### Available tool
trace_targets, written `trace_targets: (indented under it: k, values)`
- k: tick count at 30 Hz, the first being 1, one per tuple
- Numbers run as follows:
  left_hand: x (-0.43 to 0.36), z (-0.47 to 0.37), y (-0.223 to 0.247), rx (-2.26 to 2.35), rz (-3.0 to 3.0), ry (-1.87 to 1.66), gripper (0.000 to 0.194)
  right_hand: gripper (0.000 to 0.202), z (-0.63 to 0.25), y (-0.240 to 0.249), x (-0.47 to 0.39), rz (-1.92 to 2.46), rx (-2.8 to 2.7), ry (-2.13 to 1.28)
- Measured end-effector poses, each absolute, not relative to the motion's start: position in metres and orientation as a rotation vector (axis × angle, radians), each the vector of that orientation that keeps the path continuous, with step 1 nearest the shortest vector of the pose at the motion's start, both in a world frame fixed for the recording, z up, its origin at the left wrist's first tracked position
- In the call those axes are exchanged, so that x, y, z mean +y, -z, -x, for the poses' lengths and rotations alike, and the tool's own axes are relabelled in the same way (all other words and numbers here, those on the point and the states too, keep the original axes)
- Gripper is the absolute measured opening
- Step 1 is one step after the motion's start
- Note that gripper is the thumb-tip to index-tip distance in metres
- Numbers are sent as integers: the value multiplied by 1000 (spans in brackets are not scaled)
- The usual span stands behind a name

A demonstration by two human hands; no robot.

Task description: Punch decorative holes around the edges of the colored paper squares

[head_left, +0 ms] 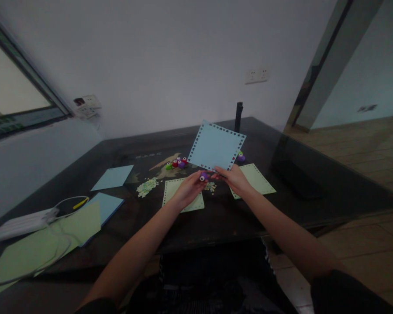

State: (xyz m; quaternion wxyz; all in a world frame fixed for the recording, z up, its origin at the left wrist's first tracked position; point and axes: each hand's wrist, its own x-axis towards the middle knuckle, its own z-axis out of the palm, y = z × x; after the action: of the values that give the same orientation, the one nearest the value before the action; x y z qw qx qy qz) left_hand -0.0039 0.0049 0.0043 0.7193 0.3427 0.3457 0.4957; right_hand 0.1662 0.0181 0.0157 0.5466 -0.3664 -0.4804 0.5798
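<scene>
My left hand [190, 189] is closed around a small purple craft punch [203, 176] with a white eye-like spot. My right hand [236, 179] pinches the lower right corner of a light blue paper sheet [217, 146], holding it tilted above the table. Small punched holes run along the blue sheet's edges. Below my left hand lies a pale green sheet [193, 204] with a punched border, partly covered by the hand. Another punched green sheet [260, 182] rests beneath my right forearm. Tiny paper cut-outs [211, 187] are scattered between my hands.
Several red, green and purple craft punches [180, 163] cluster behind my left hand; a purple-green one [241, 157] sits right. Leftward are a pile of paper bits [146, 187], a blue sheet [113, 178], stacked green paper [19, 257] and a cabled white power strip [22, 224].
</scene>
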Motion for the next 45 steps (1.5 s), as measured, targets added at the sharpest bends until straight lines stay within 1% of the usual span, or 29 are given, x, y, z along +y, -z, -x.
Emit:
trace_targets:
  k: [5,8,10,18,22,27,33,37,45]
  values:
    - [2,4,-7,785,-841,-1151,12,34,-168,-17,18,907,-1116,-1308]
    - [0,3,-7,845,-959,-1163,25,35,-168,-18,18,955,-1120,-1254]
    - [-1,2,-7,846,-1002,-1181,29,35,-167,-18,19,961,-1118,-1220]
    - [0,0,-8,843,-850,-1181,14,32,-165,-10,21,1008,-1183,-1137]
    - [-3,1,-9,782,-831,-1158,15,30,-166,-10,21,1013,-1183,-1145]
    - [1,1,-4,822,-772,-1122,27,28,-167,-11,23,1041,-1182,-1136]
    - [5,3,0,809,-704,-1145,18,29,-169,-12,23,1023,-1209,-1138]
    - [6,5,1,796,-771,-1181,13,29,-171,-13,24,1025,-1195,-1126]
    - [-3,2,-7,785,-928,-1210,21,28,-171,-16,23,1028,-1224,-1065]
